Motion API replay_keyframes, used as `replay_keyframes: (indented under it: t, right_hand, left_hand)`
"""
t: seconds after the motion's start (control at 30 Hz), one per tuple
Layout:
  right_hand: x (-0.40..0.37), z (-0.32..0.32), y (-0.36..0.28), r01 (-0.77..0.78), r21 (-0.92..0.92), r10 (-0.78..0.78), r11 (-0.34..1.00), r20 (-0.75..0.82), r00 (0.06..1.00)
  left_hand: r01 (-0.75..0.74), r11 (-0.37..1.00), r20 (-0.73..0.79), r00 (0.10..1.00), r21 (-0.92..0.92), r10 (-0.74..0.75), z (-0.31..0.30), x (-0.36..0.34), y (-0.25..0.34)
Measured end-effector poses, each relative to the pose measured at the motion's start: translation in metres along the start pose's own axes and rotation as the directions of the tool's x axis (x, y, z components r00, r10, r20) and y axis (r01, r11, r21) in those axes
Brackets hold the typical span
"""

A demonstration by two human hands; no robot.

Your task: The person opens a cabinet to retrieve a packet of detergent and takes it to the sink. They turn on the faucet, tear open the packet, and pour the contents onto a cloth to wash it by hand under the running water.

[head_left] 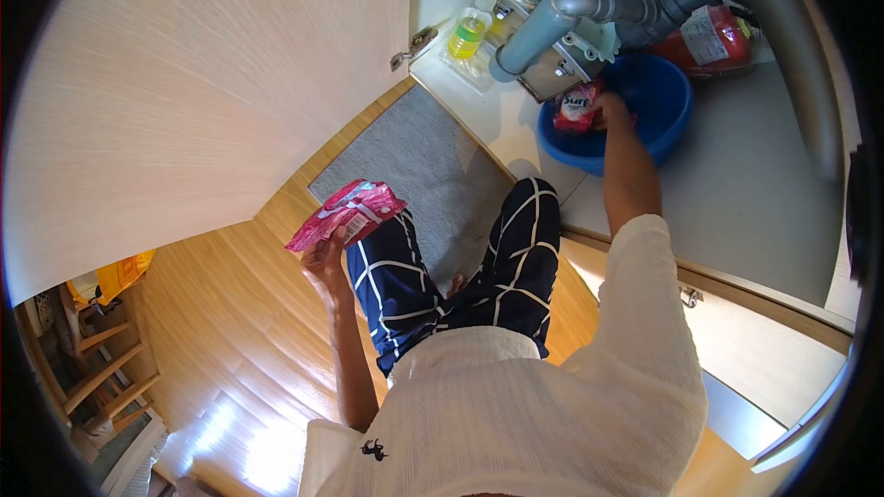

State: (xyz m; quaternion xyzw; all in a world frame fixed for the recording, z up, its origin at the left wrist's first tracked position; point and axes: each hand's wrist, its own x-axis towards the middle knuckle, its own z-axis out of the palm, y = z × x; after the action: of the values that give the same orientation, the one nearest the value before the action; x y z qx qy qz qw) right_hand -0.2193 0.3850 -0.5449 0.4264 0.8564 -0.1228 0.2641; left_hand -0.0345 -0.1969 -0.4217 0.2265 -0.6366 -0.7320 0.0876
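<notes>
My left hand [323,262] is closed on the lower edge of a shiny pink plastic packet [348,213], held above my knee and tilted. My right hand [611,111] reaches down into a blue plastic basin [670,120] inside the open cabinet. Its fingers are pinched at the edge of a red detergent packet [576,107] marked "Surf", which lies against the basin's left side. The fingertips are partly hidden by the hand itself.
Grey drain pipes [599,2] hang over the basin. A red fire extinguisher [715,40], a bottle of yellow liquid [468,36] and a metal box [555,69] stand around it. The wooden cabinet door [212,64] is swung open at left, above a grey mat [405,143].
</notes>
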Motion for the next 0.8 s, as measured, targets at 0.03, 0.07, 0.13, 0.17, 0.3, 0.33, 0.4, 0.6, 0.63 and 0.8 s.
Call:
replay_keyframes:
  t: [0.03,0.07,0.13,0.17,0.3,0.33,0.4,0.6,0.63,0.8]
  right_hand:
    - [0.002,0.0,0.001,-0.007,0.006,0.007,1.0,0.004,1.0]
    - [0.003,0.0,0.001,-0.013,0.017,0.013,1.0,0.007,1.0]
    - [0.006,0.003,0.001,-0.025,0.036,0.025,0.999,0.002,1.0]
    - [0.008,0.003,-0.002,-0.025,0.051,0.025,0.998,-0.003,1.0]
    - [0.008,0.012,-0.009,-0.046,0.121,0.05,0.992,-0.034,0.998]
    - [0.01,0.011,-0.008,-0.057,0.152,0.065,0.987,-0.047,0.997]
    - [0.007,0.003,-0.009,-0.081,0.211,0.107,0.974,-0.11,0.988]
    - [-0.079,-0.051,-0.038,-0.005,0.448,0.174,0.894,-0.337,0.925]
    - [-0.085,-0.054,-0.04,0.031,0.576,0.198,0.817,-0.33,0.923]
    - [-0.173,-0.022,-0.039,0.467,0.851,-0.046,0.238,-0.471,0.881]
  left_hand:
    - [-0.002,1.0,0.0,1.0,0.005,0.002,-0.001,0.0,0.0]
    - [0.001,1.0,0.001,1.0,0.02,-0.001,-0.001,0.0,0.0]
    - [0.007,0.999,0.002,1.0,0.048,-0.007,-0.002,0.0,0.001]
    - [0.001,0.999,-0.004,1.0,0.034,-0.001,-0.001,0.0,0.001]
    - [-0.005,1.0,-0.013,1.0,-0.004,0.005,-0.001,0.0,0.002]
    - [0.003,1.0,-0.004,1.0,-0.01,-0.003,-0.001,-0.001,0.001]
    - [-0.003,1.0,-0.001,1.0,0.001,0.003,0.001,-0.001,0.002]
    - [-0.019,0.999,0.045,0.999,-0.03,0.021,0.004,0.0,0.005]
    - [-0.018,0.999,0.06,0.998,-0.046,0.02,0.004,0.001,0.004]
    - [0.045,0.993,0.198,0.98,-0.105,-0.023,0.024,0.006,0.021]
